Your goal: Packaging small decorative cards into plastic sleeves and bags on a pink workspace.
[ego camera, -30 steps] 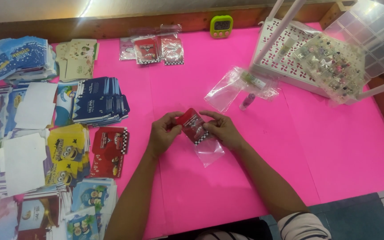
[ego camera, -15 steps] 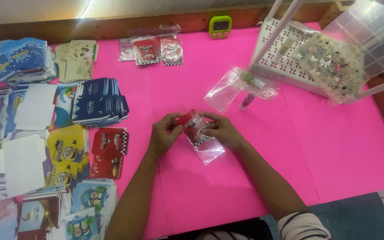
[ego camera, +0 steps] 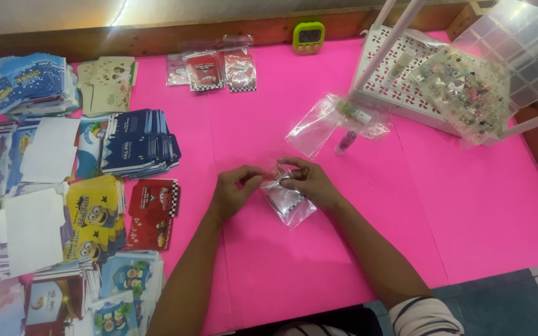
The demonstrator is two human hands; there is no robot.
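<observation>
Bright pink covered the whole table (ego camera: 468, 205), with a wooden edge running along the far side. Over at nine o'clock, stacks of printed cards (ego camera: 63, 205) crowded the left edge: blue ones, yellow cartoon ones, and a red pile (ego camera: 152, 211) lying nearest the person's forearm.

Moving in, the left hand (ego camera: 233, 193) sat near the middle, fingers curled narrow, pinching the left edge of a small clear bag (ego camera: 286, 200). Right beside it, the right hand (ego camera: 309, 182) was closed on the same bag's top edge, thumb and fingers pressed together over it. The bag lay between the two hands, its lower corner trailing toward five o'clock, resting on the pink surface. Something reddish with a checkered strip showed through the film, though I could not make it out clearly.

That bag looked feather-light, thin and floppy, likely slick under the fingers; the mouth edge seemed the place to grip it, pinched gently from both sides.

Up at twelve o'clock lay three filled packets (ego camera: 210, 68) and a green timer (ego camera: 309, 36). Toward one o'clock sat loose empty bags (ego camera: 319, 127), then a white perforated basket (ego camera: 400, 81) and a clear compartment box (ego camera: 524, 50).
</observation>
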